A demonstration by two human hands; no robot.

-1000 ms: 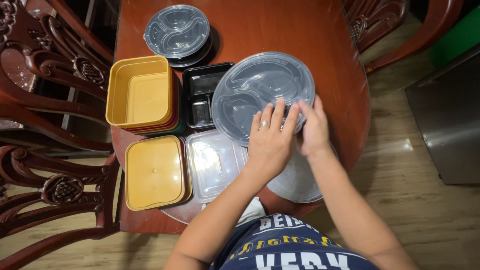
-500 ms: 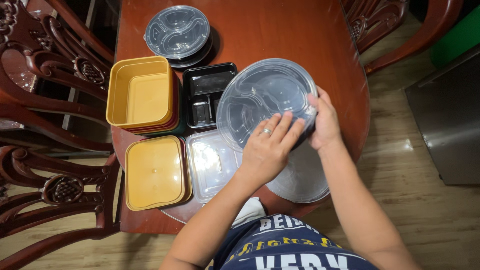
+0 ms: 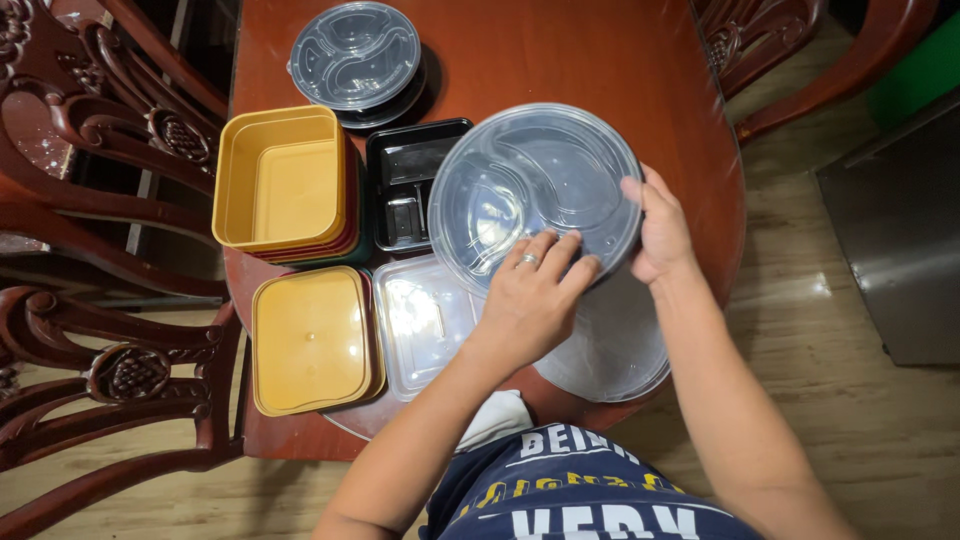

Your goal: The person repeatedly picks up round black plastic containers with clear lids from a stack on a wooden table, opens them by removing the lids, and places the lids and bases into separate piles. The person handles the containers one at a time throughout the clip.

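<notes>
Fingers of the left hand lie flat and a little fanned on the near edge of the round clear lid, a ring showing on one of them, palm pressing down from above. Over on the other side, the right hand clamps the lid's rim, thumb on top at the edge and the rest of the fingers curled under and out of sight, so how they sit beneath I cannot tell. That lid, with its three moulded sections, sits tilted over the middle of the red-brown wooden table, covering part of the black divided tray beside it and overlapping the stack of round clear lids lying at the table's near edge. Just left of that stack, touching it, a rectangular clear lid lies flat. Further left, a yellow square lid rests on the table's near-left corner, and right behind it stands a nested stack of yellow square containers, open side up, close beside the black tray. At the far end sits a round black container capped with its own clear sectioned lid, well apart from both hands. Carved dark wooden chairs crowd the left side, and another stands at the top right. Both forearms reach in from the bottom, over a dark blue shirt.
</notes>
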